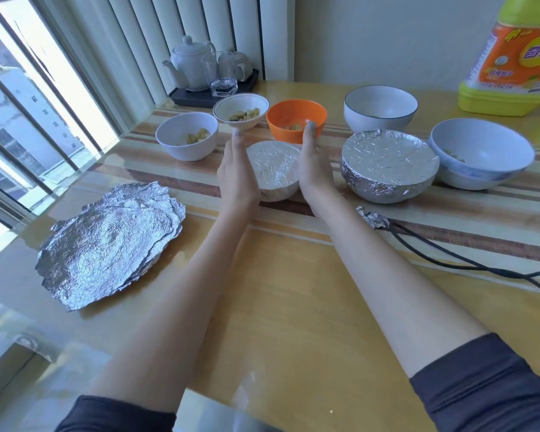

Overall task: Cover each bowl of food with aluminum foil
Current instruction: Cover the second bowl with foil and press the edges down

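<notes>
Foil-covered small bowl (pixel 273 169) sits mid-bench, sandwiched btw both hands. Left hand (pixel 236 169) flat against its left side, right hand (pixel 314 165) flat against its right side; fingers (pixel 309 135) of both straight and extended, pressing the foil wrap, not curled round it.

Just right of right-hand fingers: larger foil-covered bowl (pixel 388 165), w/ a white bowl w/ blue pattern (pixel 482 154) beyond it, uncovered. Just past the fingertips: orange bowl (pixel 296 120) and small white bowl w/ dark rim line (pixel 241 111), both w/ food chunks, uncovered. Left of left-hand fingers: plain white bowl (pixel 186 139) w/ food, uncovered. Further back right: white bowl w/ dark rim (pixel 380 108).

Well left of and nearer than the hands: stack of crinkled foil sheets (pixel 109 247) flat on the bench (pixel 278 291). Near right forearm: crumpled foil scrap (pixel 371 217) by a black cable (pixel 468 260).

Far back: tea set on black tray (pixel 212 73); yellow bottle (pixel 518 57) far right.
</notes>
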